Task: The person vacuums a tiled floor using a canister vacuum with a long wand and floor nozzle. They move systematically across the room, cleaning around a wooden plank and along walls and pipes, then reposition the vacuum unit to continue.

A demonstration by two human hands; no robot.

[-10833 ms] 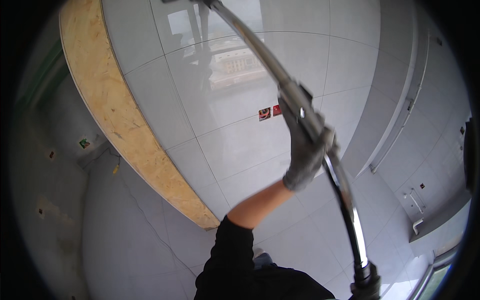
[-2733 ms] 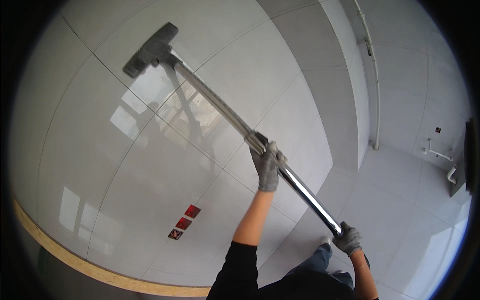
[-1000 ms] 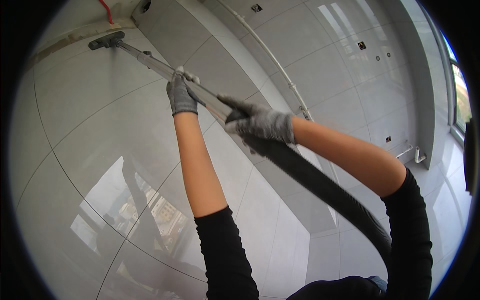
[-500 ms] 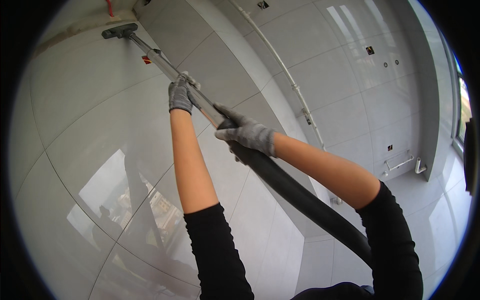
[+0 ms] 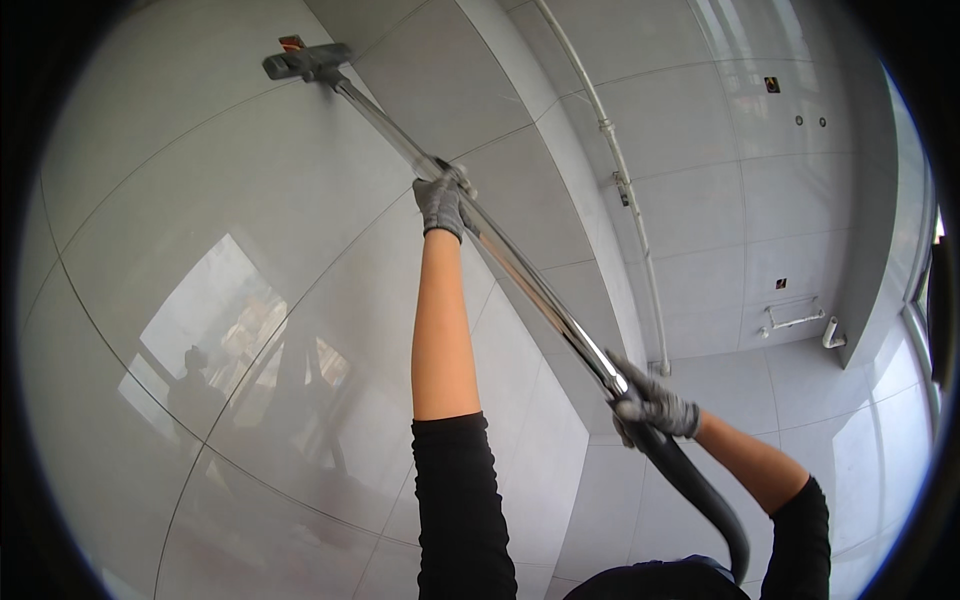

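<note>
Both my hands, in grey gloves, grip a long vacuum cleaner wand that slants from upper left to lower right. My left hand point(image 5: 441, 204) is wrapped round the shiny metal tube point(image 5: 520, 272) in its upper part. Down at the black handle end, where the hose point(image 5: 700, 490) begins, my right hand point(image 5: 655, 402) is closed. The flat dark floor head point(image 5: 307, 63) at the tube's far end lies against the grey tiled wall point(image 5: 250, 180). An orange-edged wall box point(image 5: 290, 43) shows just beside the head.
A white pipe point(image 5: 620, 165) runs along the wall to the right of the wand. Further right are an open socket box point(image 5: 771, 85), small pipe stubs and a white elbow pipe point(image 5: 831, 333). A window point(image 5: 925, 270) stands at the right rim.
The floor head has slid down the wall, towards me and to the right. My right hand has moved down and right, farther from my left hand, baring more of the tube.
</note>
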